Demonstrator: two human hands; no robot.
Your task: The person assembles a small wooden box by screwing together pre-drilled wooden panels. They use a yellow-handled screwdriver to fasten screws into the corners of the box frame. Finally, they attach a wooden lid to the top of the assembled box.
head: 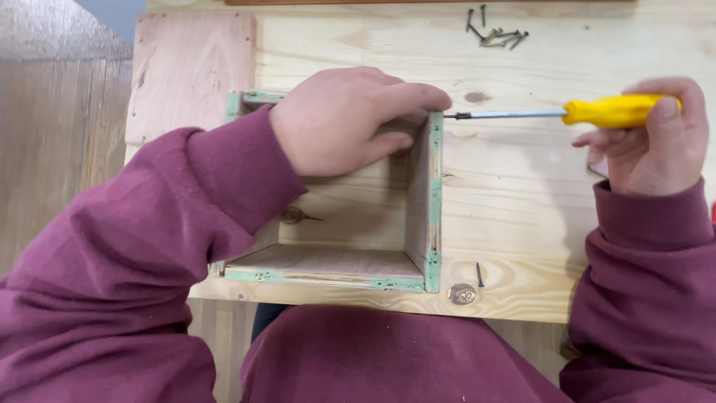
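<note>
box's far corner (257, 98) under left hand (343, 119)

Screwdriver (567, 112) against wooden box (358, 224)
</note>
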